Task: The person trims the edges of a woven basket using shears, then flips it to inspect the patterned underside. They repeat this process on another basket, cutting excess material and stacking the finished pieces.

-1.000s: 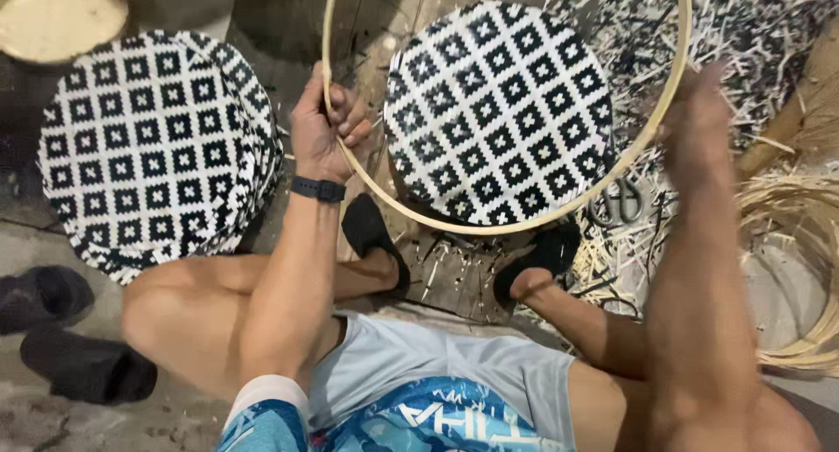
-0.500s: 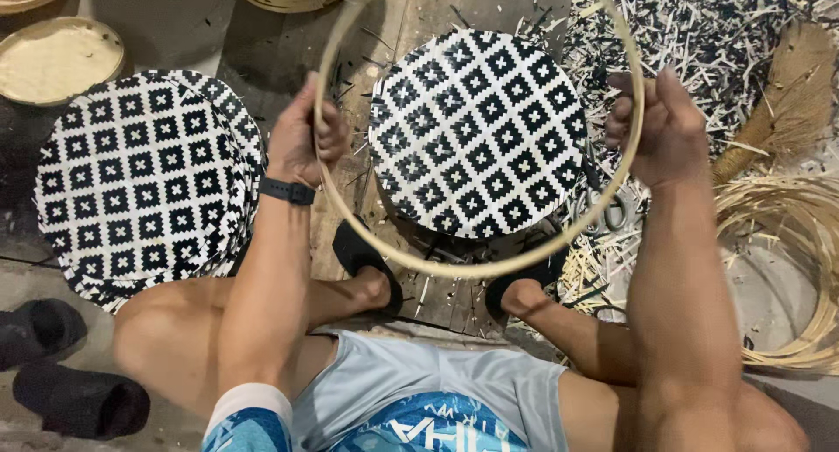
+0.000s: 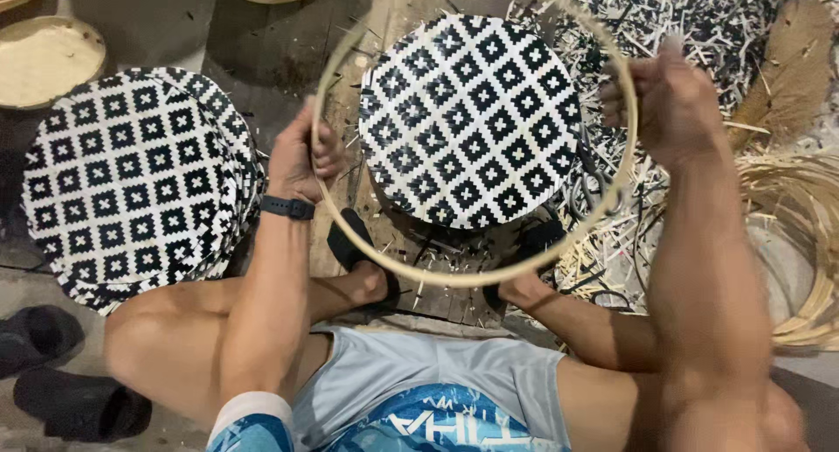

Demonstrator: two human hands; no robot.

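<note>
A thin pale bamboo hoop hangs in the air, held on both sides. My left hand, with a black wristband, grips its left edge. My right hand grips its right edge. Seen through the hoop, a round woven mat with a black and white diamond pattern lies on a wooden board below. My feet in black sandals rest at the mat's near edge.
A stack of similar black and white woven discs lies to the left. Cut strip scraps litter the floor at upper right. Coiled bamboo strips lie at right. A pale round tray and black sandals are at left.
The hoop has shifted down and closer over the woven mat, and both hands have moved with it; my right hand sits higher on the rim.
</note>
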